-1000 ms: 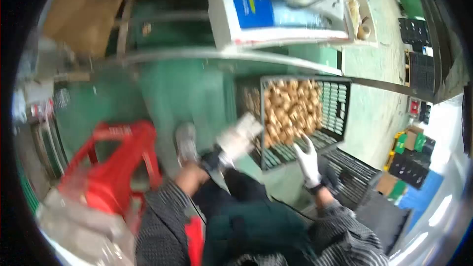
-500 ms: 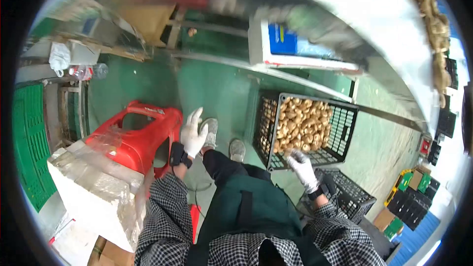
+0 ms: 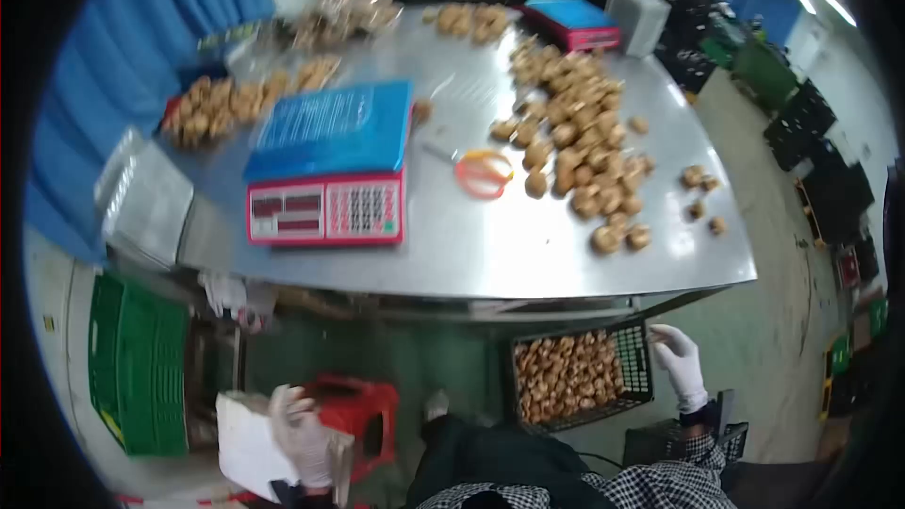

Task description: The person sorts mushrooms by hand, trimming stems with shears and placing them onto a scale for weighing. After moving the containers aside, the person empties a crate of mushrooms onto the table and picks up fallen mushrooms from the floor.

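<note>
My left hand (image 3: 304, 438), in a white glove, is over the white foam box (image 3: 247, 448) beside the red stool (image 3: 353, 410); its fingers are apart and it holds nothing. My right hand (image 3: 678, 364), also gloved in white, is at the right edge of the black crate (image 3: 649, 358) full of brown mushrooms (image 3: 566, 377). Its fingers are bent near the rim, and whether they grip it is too small to tell. On the metal table (image 3: 452, 259) above are a pink and blue scale (image 3: 325, 212), orange-handled scissors (image 3: 484, 172) and a spread of mushrooms (image 3: 575, 123).
A second scale (image 3: 570, 21) stands at the table's far side. Bagged mushrooms (image 3: 353, 17) lie at the back left. Green crates (image 3: 141, 368) stand at the lower left, and another black crate (image 3: 650, 443) is beside my right arm.
The view has tilted up and now shows the tabletop. My left hand has moved left and down, from beside the red stool to over the foam box. My right hand has moved rightward along the crate.
</note>
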The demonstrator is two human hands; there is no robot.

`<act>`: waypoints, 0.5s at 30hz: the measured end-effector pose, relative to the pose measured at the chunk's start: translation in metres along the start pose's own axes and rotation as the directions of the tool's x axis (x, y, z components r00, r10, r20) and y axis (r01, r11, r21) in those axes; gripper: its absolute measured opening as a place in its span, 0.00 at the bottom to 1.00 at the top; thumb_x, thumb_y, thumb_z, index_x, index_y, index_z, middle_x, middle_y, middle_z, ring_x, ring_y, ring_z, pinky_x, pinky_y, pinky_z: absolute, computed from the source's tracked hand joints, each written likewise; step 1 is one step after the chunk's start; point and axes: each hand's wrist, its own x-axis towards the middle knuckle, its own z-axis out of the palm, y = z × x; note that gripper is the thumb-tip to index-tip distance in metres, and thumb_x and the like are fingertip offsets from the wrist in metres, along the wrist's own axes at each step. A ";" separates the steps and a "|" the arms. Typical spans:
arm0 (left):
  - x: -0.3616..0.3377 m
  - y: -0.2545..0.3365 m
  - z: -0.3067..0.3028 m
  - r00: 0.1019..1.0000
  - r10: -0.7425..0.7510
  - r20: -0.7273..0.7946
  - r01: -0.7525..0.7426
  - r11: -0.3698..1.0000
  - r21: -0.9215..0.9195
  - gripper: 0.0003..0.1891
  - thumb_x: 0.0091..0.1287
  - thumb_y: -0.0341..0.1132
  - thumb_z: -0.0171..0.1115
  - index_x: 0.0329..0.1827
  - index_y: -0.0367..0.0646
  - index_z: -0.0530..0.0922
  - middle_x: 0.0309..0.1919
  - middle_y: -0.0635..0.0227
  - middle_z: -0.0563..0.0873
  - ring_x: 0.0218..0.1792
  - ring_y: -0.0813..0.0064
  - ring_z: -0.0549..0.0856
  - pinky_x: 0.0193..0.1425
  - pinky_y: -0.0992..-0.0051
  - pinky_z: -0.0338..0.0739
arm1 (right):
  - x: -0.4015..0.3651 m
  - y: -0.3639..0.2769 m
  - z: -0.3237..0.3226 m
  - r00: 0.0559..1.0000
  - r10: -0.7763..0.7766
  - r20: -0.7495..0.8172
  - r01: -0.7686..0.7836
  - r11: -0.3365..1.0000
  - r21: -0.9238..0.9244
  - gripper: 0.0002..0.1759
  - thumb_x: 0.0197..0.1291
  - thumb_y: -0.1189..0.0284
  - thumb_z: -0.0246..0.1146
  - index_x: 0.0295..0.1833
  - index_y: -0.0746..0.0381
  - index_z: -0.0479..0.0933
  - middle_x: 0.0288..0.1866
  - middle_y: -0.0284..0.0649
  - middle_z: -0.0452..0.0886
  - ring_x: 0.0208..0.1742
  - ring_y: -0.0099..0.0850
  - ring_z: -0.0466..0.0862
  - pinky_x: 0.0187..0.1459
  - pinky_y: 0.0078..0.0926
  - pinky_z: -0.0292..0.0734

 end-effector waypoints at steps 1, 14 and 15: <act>0.014 0.021 -0.014 0.997 -0.014 -0.076 0.013 1.000 -0.014 0.23 0.65 0.25 0.51 0.65 0.34 0.67 0.54 0.58 0.77 0.45 0.72 0.78 0.57 0.71 0.73 | -0.006 -0.007 -0.022 0.993 -0.082 -0.090 0.080 0.996 -0.026 0.15 0.59 0.79 0.60 0.53 0.63 0.79 0.39 0.28 0.82 0.31 0.13 0.73 0.29 0.10 0.67; 0.115 0.243 -0.143 0.721 0.476 -0.503 -0.447 0.875 0.187 0.25 0.74 0.44 0.49 0.67 0.36 0.67 0.57 0.57 0.76 0.50 0.74 0.78 0.57 0.75 0.67 | -0.067 -0.043 -0.234 0.642 -0.308 -0.702 0.048 0.930 -0.365 0.22 0.70 0.60 0.49 0.60 0.61 0.76 0.49 0.35 0.80 0.37 0.20 0.72 0.39 0.19 0.66; 0.128 0.257 -0.146 0.691 0.483 -0.538 -0.514 0.852 0.105 0.26 0.73 0.46 0.48 0.67 0.36 0.67 0.58 0.56 0.75 0.52 0.73 0.76 0.59 0.73 0.66 | -0.069 -0.064 -0.249 0.650 -0.307 -0.695 0.044 0.928 -0.369 0.22 0.70 0.60 0.49 0.60 0.61 0.76 0.49 0.35 0.80 0.37 0.20 0.72 0.39 0.19 0.66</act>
